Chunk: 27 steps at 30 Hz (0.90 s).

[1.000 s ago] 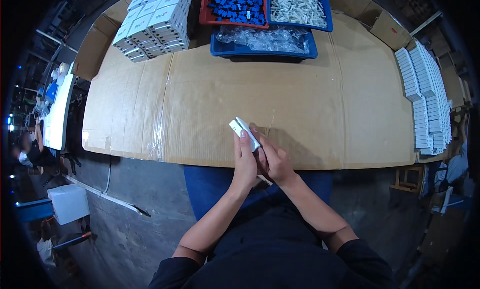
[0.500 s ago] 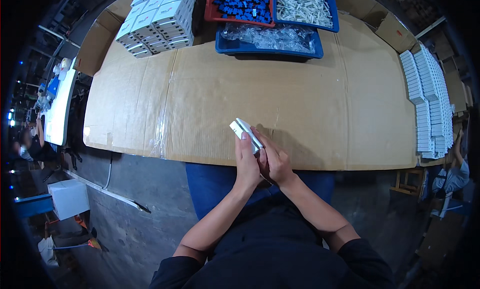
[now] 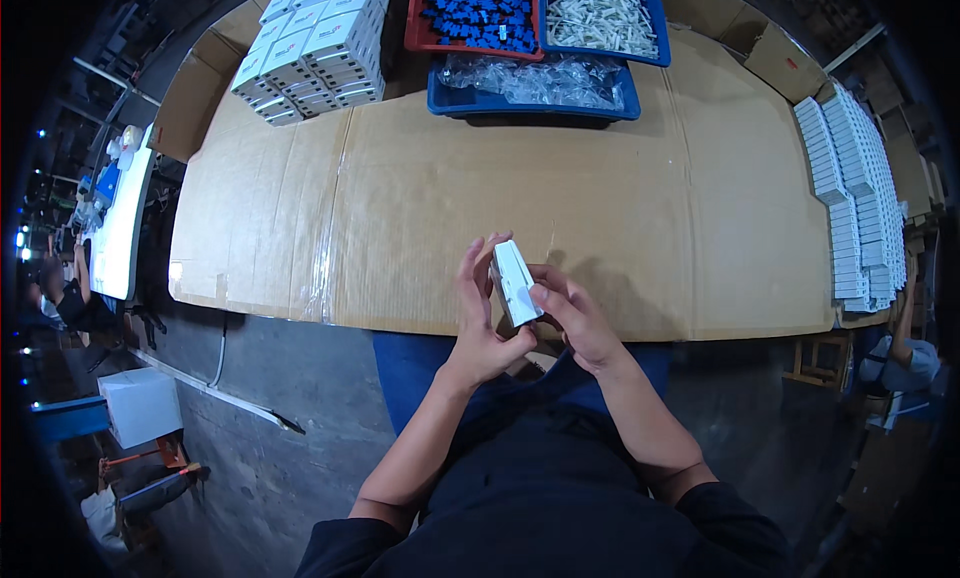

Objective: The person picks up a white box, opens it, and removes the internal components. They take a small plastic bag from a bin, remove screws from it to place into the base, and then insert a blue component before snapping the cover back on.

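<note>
Over the near edge of the cardboard-covered table, a small white box [image 3: 516, 286] is held between my two hands. It stands tilted, with a narrow side and a seam or gap along its length facing up. My left hand [image 3: 482, 328] cups its left side, fingers up along it and thumb near its lower end. On the other side, my right hand [image 3: 580, 323] pinches it, thumb on the upper face and fingers behind. The box's underside is hidden by the hands.
White boxes [image 3: 318, 48] are stacked at the back left. Behind the middle stand a red tray [image 3: 470, 50] of blue pieces, a blue tray [image 3: 655, 53] of white pieces and another blue tray [image 3: 530, 110] of clear plastic bags. Thin white boxes [image 3: 855, 203] are piled far right.
The white box has been turned more upright and its narrow side now faces up. My left fingers have lifted along its side, and my right thumb has come onto its face.
</note>
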Available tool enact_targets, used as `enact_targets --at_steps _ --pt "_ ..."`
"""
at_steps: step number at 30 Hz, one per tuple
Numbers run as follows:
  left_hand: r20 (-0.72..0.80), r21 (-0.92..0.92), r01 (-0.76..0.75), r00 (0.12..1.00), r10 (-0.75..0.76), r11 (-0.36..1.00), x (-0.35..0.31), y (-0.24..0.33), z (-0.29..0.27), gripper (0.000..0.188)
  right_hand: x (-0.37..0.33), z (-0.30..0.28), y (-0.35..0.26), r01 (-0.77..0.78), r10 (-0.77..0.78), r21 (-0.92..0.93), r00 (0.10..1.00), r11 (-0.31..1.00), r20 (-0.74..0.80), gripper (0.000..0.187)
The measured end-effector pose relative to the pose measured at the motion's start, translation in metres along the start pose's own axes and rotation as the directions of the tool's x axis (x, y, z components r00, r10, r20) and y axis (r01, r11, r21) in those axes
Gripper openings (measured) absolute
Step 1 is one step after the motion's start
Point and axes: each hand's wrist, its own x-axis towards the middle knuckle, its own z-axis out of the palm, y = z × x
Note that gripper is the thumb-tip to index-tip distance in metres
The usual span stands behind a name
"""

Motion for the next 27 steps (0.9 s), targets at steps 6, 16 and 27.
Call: enact_targets --at_steps 6,16,27 --pt "-0.188 -0.275 0.136 0.963 -0.192 0.952 0.004 0.021 0.011 0.107 0.004 0.002 0.013 0.221 -0.224 -0.087 0.974 0.971 -0.033 0.055" --pt "-0.211 -0.332 0.195 0.938 -0.275 0.923 0.003 0.024 0.02 0.069 0.005 0.021 0.036 0.472 -0.504 -0.384 0.863 0.793 0.021 0.055" --pt "-0.259 -0.287 0.066 0.955 -0.144 0.956 0.005 0.032 0.028 0.087 -0.004 0.034 0.049 0.538 -0.645 -0.603 0.763 0.589 0.051 0.053"
